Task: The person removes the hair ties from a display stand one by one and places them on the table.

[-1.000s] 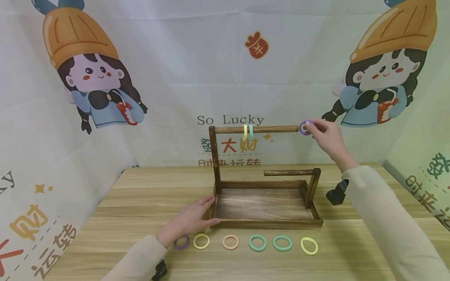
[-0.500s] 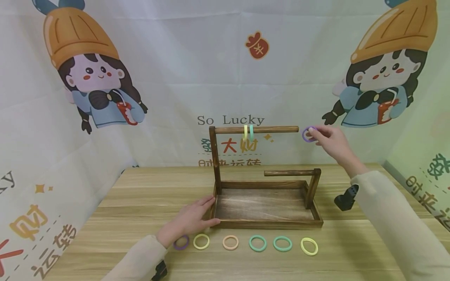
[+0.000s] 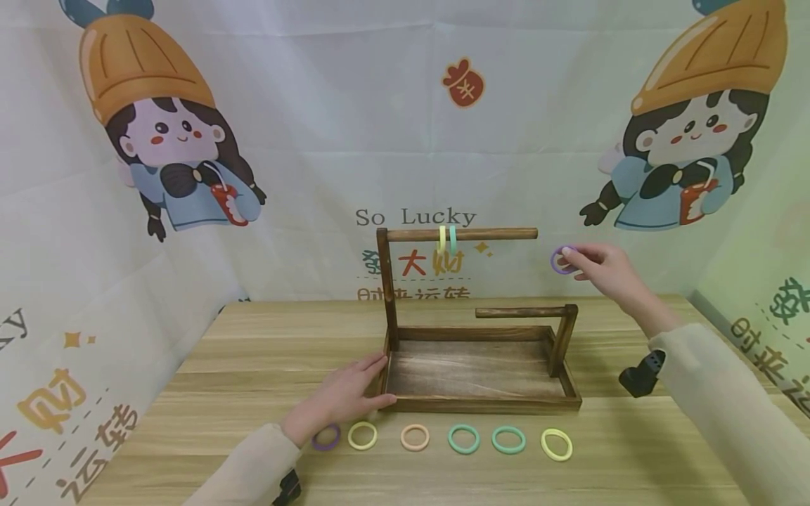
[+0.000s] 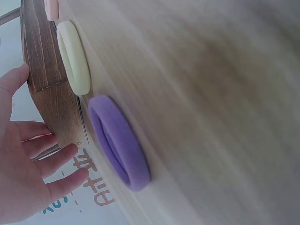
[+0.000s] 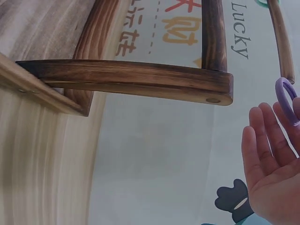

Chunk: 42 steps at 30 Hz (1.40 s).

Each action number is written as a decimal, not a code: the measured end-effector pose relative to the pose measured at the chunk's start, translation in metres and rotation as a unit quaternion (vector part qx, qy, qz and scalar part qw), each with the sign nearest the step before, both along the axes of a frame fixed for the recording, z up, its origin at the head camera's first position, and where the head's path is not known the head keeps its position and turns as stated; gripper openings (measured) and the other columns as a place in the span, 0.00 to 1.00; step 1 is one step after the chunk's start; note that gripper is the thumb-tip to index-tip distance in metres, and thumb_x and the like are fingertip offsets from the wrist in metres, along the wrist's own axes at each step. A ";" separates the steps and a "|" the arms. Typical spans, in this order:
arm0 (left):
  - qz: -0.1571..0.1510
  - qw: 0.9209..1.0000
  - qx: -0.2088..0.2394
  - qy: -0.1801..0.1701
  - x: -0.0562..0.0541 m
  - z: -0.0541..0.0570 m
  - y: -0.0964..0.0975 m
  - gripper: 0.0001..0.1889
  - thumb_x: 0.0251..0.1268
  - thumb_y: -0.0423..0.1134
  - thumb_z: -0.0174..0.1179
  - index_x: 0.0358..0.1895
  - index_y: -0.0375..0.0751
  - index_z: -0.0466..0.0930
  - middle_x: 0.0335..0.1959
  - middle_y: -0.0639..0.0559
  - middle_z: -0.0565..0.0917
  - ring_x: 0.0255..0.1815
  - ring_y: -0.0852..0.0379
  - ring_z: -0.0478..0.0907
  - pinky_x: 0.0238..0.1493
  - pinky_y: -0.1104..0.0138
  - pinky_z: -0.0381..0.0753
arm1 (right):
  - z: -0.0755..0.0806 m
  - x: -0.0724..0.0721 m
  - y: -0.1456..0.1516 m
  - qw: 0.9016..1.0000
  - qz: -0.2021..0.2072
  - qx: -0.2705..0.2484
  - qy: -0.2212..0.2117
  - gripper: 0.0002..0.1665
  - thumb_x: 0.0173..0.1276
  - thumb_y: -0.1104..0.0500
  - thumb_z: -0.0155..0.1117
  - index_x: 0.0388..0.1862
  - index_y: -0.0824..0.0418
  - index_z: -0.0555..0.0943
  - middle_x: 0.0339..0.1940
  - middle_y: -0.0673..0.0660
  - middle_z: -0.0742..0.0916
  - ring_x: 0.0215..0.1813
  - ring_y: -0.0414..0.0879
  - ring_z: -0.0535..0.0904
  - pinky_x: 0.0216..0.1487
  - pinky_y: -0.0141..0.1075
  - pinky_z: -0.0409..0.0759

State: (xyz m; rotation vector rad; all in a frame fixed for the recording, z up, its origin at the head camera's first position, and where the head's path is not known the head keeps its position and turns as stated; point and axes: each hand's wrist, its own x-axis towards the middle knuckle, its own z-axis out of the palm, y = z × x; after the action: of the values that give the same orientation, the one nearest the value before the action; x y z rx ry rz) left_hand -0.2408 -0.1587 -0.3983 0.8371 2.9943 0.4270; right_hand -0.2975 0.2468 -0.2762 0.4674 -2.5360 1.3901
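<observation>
My right hand (image 3: 610, 273) pinches a purple hair tie (image 3: 553, 261) between thumb and fingertips, in the air right of and below the free end of the rack's upper bar (image 3: 500, 232). In the right wrist view, that hair tie (image 5: 282, 96) overlaps the bar's tip. A yellow hair tie (image 3: 441, 240) and a green hair tie (image 3: 452, 240) hang side by side on the bar. My left hand (image 3: 338, 393) rests on the left end of the dark wooden tray base (image 3: 481, 404), fingers extended. Beside it on the table lies another purple hair tie (image 4: 119, 143), partly hidden by the wrist in the head view.
A row of hair ties lies before the tray: yellow (image 3: 363, 436), peach (image 3: 415, 437), two green ones and a second yellow (image 3: 557, 445). The lower bar (image 3: 519, 311) extends left from a short post (image 3: 562, 341). A printed curtain (image 3: 316, 105) hangs behind the table (image 3: 253, 351).
My right hand has moved down and to the right with the purple hair tie, away from the upper bar's end. The left hand and the rack have stayed put.
</observation>
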 end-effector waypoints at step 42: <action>0.007 1.000 -0.003 -0.010 0.000 0.000 0.000 0.40 0.56 0.62 0.49 0.64 0.35 0.58 0.64 0.42 0.59 0.60 0.38 0.59 0.54 0.46 0.61 | -0.051 0.045 0.048 0.998 0.025 0.006 -0.057 0.26 0.69 0.54 0.48 0.48 0.79 0.71 0.36 0.53 0.83 0.36 0.37 0.78 0.38 0.29 0.77</action>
State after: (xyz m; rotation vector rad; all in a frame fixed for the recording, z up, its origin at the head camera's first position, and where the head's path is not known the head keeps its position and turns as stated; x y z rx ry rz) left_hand -0.2409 -0.1582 -0.3979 0.8063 2.9828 0.4244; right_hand -0.2521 0.2951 -0.3276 0.4696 -2.6422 1.4596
